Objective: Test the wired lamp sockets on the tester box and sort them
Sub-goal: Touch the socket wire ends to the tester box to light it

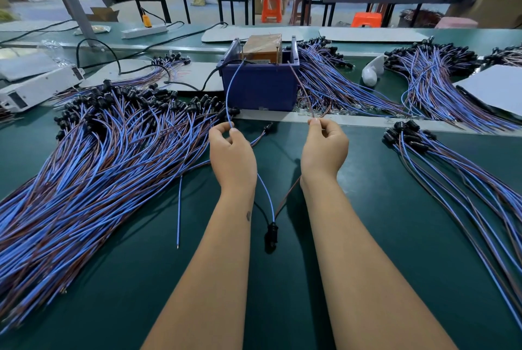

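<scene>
1. Nearest the camera, well in front of the tester box (261, 87), a black lamp socket (271, 232) hung between the two forearms just above the green table (381, 236); a blue wire (268, 194) and a brown wire (286, 197) rose from it towards the hands.
2. The left hand (232, 154), in front of the box's left corner, pinched the blue wire between thumb and fingertips; past the hand the wire arched up and over to the top of the box.
3. The right hand (324, 146), in front of the box's right corner, pinched the brown wire, fingers curled around it; that wire ran up to the box's right rim.
4. A loose blue lead (179, 208) lay on the table to the left of the left forearm, its bare tip pointing towards the camera.
5. Left of the box, a very large heap of wired sockets (99, 157) spread across the table, black sockets towards the box and wires fanning towards the camera.
6. To the right of the box and nearer the camera, a smaller bundle of sockets (406, 135) lay with its wires trailing off to the right.
7. The box itself was a blue bin holding a brown taped block (262, 46); a black cable (209, 78) entered on its left side.
8. Beside and behind the box's right side lay more bundles (339, 81), and farther right another (429, 67).
9. Far left of the box sat a white power strip (144, 31).
</scene>
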### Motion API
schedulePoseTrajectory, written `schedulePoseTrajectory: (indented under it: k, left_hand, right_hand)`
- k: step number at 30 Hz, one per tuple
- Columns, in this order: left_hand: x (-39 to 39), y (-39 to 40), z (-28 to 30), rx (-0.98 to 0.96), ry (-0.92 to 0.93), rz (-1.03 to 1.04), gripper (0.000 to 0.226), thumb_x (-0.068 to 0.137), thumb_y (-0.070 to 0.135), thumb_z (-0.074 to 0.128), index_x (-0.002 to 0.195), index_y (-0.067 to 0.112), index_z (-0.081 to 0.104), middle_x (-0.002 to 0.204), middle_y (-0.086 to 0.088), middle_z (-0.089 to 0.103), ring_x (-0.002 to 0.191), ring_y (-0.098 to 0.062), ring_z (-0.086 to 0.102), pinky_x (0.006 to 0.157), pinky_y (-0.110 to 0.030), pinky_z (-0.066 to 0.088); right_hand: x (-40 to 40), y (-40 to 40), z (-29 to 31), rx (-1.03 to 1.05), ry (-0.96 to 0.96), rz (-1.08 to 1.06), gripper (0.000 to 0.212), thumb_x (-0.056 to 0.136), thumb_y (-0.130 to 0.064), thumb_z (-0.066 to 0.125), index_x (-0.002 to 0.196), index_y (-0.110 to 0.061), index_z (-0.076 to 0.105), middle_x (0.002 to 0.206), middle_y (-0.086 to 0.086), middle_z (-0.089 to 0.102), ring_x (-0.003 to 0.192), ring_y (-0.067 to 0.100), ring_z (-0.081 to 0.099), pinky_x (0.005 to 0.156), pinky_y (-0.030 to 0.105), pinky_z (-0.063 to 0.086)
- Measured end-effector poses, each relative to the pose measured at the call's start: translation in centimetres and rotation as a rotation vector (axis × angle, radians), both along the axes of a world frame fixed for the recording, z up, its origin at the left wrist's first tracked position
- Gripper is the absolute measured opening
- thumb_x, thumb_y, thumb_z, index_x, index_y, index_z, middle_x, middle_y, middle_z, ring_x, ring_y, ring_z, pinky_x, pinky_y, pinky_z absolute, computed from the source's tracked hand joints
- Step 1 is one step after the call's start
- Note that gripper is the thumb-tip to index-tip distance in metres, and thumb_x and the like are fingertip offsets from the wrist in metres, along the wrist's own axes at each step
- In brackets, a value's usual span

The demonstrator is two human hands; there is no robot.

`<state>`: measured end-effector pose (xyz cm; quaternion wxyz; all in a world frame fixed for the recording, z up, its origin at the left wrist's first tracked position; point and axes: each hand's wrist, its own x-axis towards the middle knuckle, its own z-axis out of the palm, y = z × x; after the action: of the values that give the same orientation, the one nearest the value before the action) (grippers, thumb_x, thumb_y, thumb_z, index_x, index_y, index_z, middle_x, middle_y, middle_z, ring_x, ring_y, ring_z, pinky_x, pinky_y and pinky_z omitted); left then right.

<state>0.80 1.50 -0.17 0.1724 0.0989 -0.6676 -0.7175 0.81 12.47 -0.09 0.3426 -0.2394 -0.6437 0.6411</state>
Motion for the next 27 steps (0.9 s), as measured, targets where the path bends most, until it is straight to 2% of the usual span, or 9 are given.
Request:
schedulePoseTrajectory:
  k: [5,8,10,13,16,20,23,27]
  left_hand:
    - [-0.2,-0.1,-0.1,0.003,-0.012,0.004,0.014,0.101,0.018,0.037,0.101,0.026,0.048,0.072,0.0,0.055,0.054,-0.011,0.046,0.053,-0.027,0.04]
    - [-0.3,-0.2,0.0,0.016,-0.029,0.012,0.016,0.1,0.013,0.038,0.098,0.025,0.049,0.068,0.004,0.059,0.044,-0.002,0.05,0.046,-0.016,0.043]
    - [-0.4,-0.4,0.1,0.007,-0.059,0.009,0.018,0.098,0.011,0.038,0.095,0.025,0.05,0.072,0.004,0.061,0.042,0.001,0.051,0.045,-0.011,0.042]
    - [-1.0,-0.8,0.2,0.015,-0.112,-0.025,0.018,0.096,0.011,0.039,0.096,0.025,0.05,0.071,0.005,0.062,0.04,-0.001,0.05,0.047,-0.017,0.042]
    - [-2.3,-1.1,0.8,0.044,-0.125,-0.084,0.016,0.1,0.014,0.038,0.108,0.021,0.05,0.067,0.002,0.062,0.038,-0.004,0.043,0.047,-0.021,0.038]
    - [-4.2,-1.5,1.4,0.07,-0.074,-0.106,0.018,0.104,0.014,0.037,0.112,0.016,0.053,0.057,0.003,0.058,0.037,-0.004,0.04,0.038,-0.017,0.033]
    - [-5.2,-1.5,1.3,0.05,-0.044,-0.122,0.021,0.105,0.016,0.038,0.11,0.013,0.058,0.052,0.006,0.058,0.038,-0.006,0.04,0.038,-0.018,0.033]
    - [-5.3,-0.9,0.8,0.099,0.002,-0.086,0.022,0.105,0.016,0.04,0.105,0.01,0.062,0.052,0.003,0.063,0.035,-0.007,0.04,0.038,-0.017,0.034]
  right_hand:
    - [0.5,0.2,0.2,-0.12,0.016,0.088,0.016,0.099,-0.016,0.047,0.087,-0.019,0.056,0.063,-0.003,0.051,0.054,0.011,0.044,0.052,0.026,0.039]
    - [0.7,0.7,0.5,-0.194,0.049,0.15,0.018,0.097,-0.005,0.041,0.09,-0.016,0.054,0.067,-0.001,0.056,0.048,0.007,0.048,0.05,0.022,0.044]
    - [0.8,1.2,0.6,-0.225,0.029,0.171,0.022,0.094,-0.001,0.038,0.091,-0.016,0.054,0.074,-0.001,0.058,0.049,0.007,0.044,0.051,0.022,0.04]
    - [0.8,1.6,0.6,-0.191,-0.032,0.21,0.027,0.091,0.0,0.039,0.096,-0.018,0.058,0.074,-0.001,0.055,0.055,0.01,0.037,0.053,0.023,0.031]
    - [0.6,1.5,0.8,-0.1,-0.02,0.248,0.022,0.097,-0.009,0.045,0.104,-0.019,0.063,0.071,-0.002,0.048,0.055,0.007,0.037,0.052,0.019,0.032]
    - [-0.1,1.6,0.9,0.023,0.004,0.242,0.013,0.097,-0.024,0.056,0.094,-0.026,0.067,0.063,-0.009,0.042,0.05,0.005,0.035,0.056,0.024,0.034]
    - [-0.9,1.5,1.1,0.06,0.02,0.198,0.017,0.096,-0.026,0.058,0.082,-0.03,0.066,0.061,-0.013,0.048,0.051,0.001,0.04,0.06,0.023,0.038]
    - [-2.2,1.2,1.5,0.088,0.035,0.143,0.019,0.095,-0.021,0.058,0.08,-0.029,0.065,0.072,-0.015,0.063,0.067,0.003,0.054,0.069,0.023,0.046]
